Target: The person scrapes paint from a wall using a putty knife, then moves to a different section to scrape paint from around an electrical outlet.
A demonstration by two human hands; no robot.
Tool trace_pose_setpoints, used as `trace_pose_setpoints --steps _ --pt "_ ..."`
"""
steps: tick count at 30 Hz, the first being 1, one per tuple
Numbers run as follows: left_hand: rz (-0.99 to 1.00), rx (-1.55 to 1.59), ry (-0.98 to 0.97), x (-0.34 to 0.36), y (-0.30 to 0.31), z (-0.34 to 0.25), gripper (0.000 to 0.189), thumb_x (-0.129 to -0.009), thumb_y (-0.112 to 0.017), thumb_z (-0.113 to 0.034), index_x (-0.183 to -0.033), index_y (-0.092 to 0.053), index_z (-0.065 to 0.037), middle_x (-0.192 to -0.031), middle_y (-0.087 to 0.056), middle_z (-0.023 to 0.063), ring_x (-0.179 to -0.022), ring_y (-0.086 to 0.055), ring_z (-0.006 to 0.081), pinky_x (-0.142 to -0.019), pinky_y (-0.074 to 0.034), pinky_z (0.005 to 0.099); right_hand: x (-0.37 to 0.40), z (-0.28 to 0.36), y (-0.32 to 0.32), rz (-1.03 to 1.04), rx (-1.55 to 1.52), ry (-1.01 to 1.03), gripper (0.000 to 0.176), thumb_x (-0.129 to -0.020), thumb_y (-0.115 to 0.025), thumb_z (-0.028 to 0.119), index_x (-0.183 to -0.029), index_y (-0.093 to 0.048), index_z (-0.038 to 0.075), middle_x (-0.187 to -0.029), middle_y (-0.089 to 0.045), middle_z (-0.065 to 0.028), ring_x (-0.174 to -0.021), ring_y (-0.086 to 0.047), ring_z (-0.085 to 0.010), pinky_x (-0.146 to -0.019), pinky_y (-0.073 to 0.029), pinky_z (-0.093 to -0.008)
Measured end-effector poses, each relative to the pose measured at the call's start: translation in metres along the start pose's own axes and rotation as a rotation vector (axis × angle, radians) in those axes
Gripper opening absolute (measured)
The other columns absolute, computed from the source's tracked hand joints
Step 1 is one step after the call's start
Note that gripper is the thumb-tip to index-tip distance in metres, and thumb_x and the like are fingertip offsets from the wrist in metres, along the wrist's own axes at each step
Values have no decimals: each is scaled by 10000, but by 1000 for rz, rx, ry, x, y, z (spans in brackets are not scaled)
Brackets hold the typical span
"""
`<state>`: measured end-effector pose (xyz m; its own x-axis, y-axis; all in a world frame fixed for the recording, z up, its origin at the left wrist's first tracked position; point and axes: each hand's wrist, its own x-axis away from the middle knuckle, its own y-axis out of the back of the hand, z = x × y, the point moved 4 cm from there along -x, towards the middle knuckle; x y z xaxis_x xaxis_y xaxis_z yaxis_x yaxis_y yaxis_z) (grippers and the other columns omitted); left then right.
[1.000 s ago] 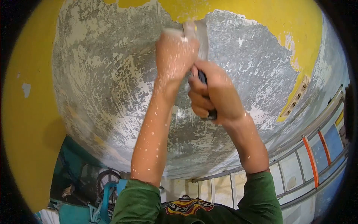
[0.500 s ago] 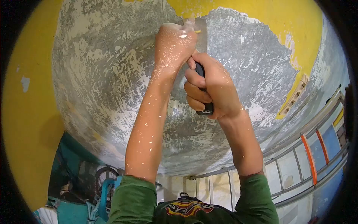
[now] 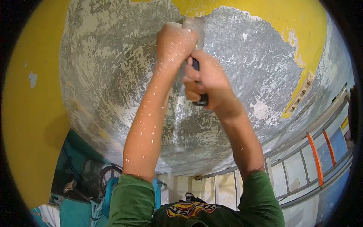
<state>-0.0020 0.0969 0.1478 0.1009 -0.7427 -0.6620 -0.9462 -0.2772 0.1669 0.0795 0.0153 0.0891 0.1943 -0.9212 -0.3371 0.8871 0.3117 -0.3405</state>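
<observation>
- Gripping the scraper (image 3: 199, 27) by its black handle, the right hand (image 3: 207, 81) keeps its fingers clenched.
- Left hand (image 3: 176, 43), speckled white, is closed on the flat metal blade.
- Rough grey wall (image 3: 113, 75), flaking yellow paint (image 3: 264, 15).

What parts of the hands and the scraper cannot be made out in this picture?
- Head view: the scraper blade is mostly covered by the left hand; its working edge is blurred.
- Head view: its black handle is wrapped by the right hand; only the ends show.
- Head view: how the left hand grips is hidden behind its own back.
- Head view: the ladder is cut off by the dark lens rim.
</observation>
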Motion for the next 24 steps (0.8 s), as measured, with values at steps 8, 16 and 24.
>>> trace_pose_setpoints --steps 8,16,24 --pt "-16 -103 -68 2 3 1 539 -928 -572 -413 -678 -682 51 -625 -650 227 -651 -677 371 -685 -524 438 -8 -5 5 -46 5 27 226 -1013 -396 244 -822 -397 122 -556 -296 37 -388 -269 -82 -361 -247 -277" --pt "-67 -101 -102 -3 2 0 526 -930 -577 -407 -692 -695 48 -669 -660 256 -723 -683 432 -729 -529 480 -12 -8 2 -114 -2 34 262 -1030 -385 249 -802 -410 122 -564 -300 48 -375 -243 -53 -330 -230 -256" --pt "-50 -134 -96 7 0 11 558 -924 -576 -457 -667 -700 23 -617 -654 193 -592 -641 342 -659 -510 425 -4 -22 5 -5 76 125 277 -1037 -369 268 -797 -403 134 -565 -303 50 -383 -254 -53 -345 -250 -246"
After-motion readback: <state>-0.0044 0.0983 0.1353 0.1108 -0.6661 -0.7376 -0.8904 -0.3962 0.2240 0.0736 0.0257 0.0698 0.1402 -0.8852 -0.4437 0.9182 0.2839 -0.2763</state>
